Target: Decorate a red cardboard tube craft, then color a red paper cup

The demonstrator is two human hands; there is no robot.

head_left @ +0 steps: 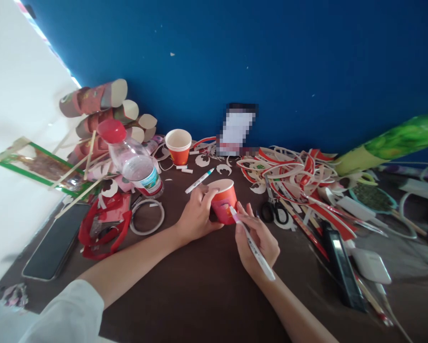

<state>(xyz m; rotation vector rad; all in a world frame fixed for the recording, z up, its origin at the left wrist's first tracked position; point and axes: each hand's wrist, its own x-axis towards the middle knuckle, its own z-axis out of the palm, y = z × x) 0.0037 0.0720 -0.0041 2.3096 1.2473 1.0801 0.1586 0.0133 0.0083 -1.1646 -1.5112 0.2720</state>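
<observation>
My left hand (pixel 197 213) fingers are wrapping the red paper cup (pixel 224 201), hiding its near side; my right hand (pixel 257 239) fingers are pinching a white marker pen (pixel 254 247), tip touching the cup.

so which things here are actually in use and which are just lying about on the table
In use:
- left hand gripping the upside-down red paper cup
- right hand holding the white marker pen, tip on the cup

Lying about:
- clear plastic bottle with red cap
- upright orange paper cup
- black scissors
- dark smartphone
- second white pen
</observation>
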